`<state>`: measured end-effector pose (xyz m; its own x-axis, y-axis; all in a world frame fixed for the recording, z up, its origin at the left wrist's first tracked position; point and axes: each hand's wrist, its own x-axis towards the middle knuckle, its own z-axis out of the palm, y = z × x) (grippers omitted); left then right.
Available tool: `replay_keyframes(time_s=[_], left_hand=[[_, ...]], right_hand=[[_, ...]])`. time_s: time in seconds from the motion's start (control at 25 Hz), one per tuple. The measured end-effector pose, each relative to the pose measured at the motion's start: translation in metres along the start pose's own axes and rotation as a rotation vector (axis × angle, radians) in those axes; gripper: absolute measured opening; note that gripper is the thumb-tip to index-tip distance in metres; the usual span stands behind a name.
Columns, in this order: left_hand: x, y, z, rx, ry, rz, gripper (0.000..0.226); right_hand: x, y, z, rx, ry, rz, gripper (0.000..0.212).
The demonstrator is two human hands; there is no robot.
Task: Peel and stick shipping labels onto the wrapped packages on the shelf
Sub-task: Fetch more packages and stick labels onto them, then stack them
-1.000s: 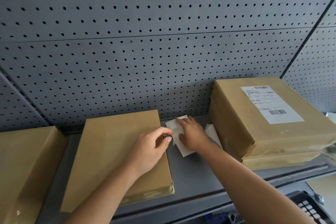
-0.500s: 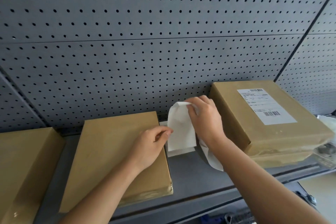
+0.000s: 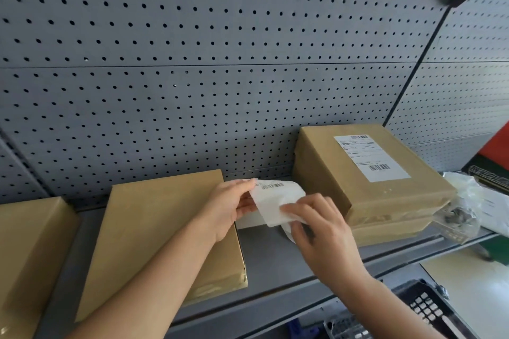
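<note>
A white shipping label with a barcode hangs curled above the grey shelf, between both hands. My left hand pinches its upper left corner. My right hand grips its lower right part, where the sheet bends. Under my left forearm lies a plain brown wrapped package without a label. On the right, a brown package with a stuck label rests on top of another package. More white sheets lie on the shelf under the held label.
A third brown package sits at the far left. Grey pegboard backs the shelf. Crumpled clear plastic lies at the shelf's right end, beside a red and black box. A black crate stands below right.
My right hand lifted a label off the stack and brought it down toward me. My left hand left the plain package's edge and took hold of the label's corner.
</note>
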<state>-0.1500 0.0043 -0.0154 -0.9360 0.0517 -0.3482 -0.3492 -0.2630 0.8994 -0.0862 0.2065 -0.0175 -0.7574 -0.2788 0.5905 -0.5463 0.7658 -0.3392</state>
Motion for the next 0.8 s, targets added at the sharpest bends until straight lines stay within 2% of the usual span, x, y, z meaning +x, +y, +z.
replay_keyframes(time_s=[0.08, 0.2, 0.36, 0.48, 0.6, 0.8], left_hand=[[0.000, -0.004, 0.004, 0.051, 0.056, 0.045, 0.013], [-0.001, -0.010, 0.007, 0.158, 0.093, 0.124, 0.015], [-0.009, -0.015, 0.010, 0.302, 0.025, 0.211, 0.022], [-0.017, -0.019, 0.012, 0.385, -0.044, 0.293, 0.024], [-0.017, -0.024, 0.010, 0.440, -0.093, 0.340, 0.026], [-0.019, -0.027, 0.004, 0.464, -0.147, 0.373, 0.027]], right_hand=[[-0.016, 0.004, -0.003, -0.024, -0.121, 0.003, 0.027], [-0.026, 0.010, -0.010, -0.006, -0.258, 0.034, 0.038], [-0.007, 0.022, -0.008, 0.070, -0.112, 0.090, 0.023], [0.023, 0.025, 0.002, 0.042, -0.103, 0.169, 0.026], [0.051, 0.024, 0.013, 0.048, -0.214, 0.179, 0.043], [0.082, 0.020, 0.013, 0.164, -0.518, 0.254, 0.064]])
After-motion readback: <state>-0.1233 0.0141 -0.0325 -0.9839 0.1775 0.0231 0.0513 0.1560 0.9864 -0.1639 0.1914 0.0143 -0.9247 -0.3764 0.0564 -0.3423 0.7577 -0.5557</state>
